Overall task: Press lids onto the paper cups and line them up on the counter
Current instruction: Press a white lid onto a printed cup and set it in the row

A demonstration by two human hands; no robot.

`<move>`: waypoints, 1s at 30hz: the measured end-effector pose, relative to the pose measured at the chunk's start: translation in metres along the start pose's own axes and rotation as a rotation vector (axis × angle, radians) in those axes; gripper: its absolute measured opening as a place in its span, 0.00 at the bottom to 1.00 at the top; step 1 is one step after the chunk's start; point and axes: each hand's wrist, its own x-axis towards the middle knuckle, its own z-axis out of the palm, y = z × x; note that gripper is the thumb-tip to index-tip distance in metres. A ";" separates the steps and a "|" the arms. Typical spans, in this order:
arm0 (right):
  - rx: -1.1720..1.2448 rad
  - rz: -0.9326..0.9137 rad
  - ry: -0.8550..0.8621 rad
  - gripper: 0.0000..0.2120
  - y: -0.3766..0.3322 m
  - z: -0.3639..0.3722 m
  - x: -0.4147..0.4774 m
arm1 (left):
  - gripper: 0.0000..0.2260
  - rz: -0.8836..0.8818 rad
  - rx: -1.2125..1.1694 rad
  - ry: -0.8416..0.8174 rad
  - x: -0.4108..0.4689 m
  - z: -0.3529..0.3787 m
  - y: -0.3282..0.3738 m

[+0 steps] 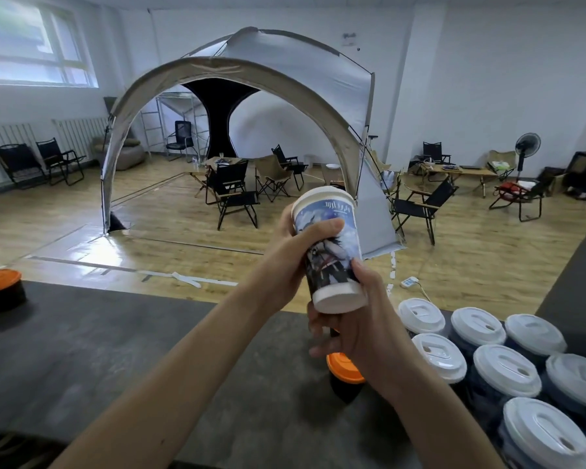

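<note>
Both hands hold one printed paper cup (334,262) in the air above the dark worktop (115,350), just right of the middle of the view. The cup is tilted, its white base towards the camera and its top end, capped by a white lid (320,198), leaning away towards 12 o'clock.

The left hand (290,255) grips the cup's upper half from 9 o'clock, its thumb curled across the printed side. The right hand (356,336) grips the lower end from 5 o'clock, with its thumb on the side wall and its fingers curled beneath the base.

At 4 o'clock a cluster of lidded cups (504,367) stands packed together on the worktop in rough rows, all white-topped. A dark cup with an orange lid (345,370) stands right under the right hand, and another orange-lidded cup (0,282) sits at the 9 o'clock edge. Beyond the worktop, at 12 o'clock, a domed tent (251,96) stands on the wooden floor.
</note>
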 end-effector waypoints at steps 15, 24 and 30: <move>0.001 0.040 -0.030 0.29 -0.012 0.008 -0.012 | 0.36 -0.127 0.053 0.112 0.006 0.004 0.007; 0.089 0.061 -0.073 0.31 -0.015 -0.005 -0.011 | 0.35 -0.186 0.044 0.019 -0.009 0.001 0.008; 0.046 0.026 -0.048 0.32 -0.002 -0.006 -0.008 | 0.37 0.031 0.312 -0.087 -0.015 0.001 0.022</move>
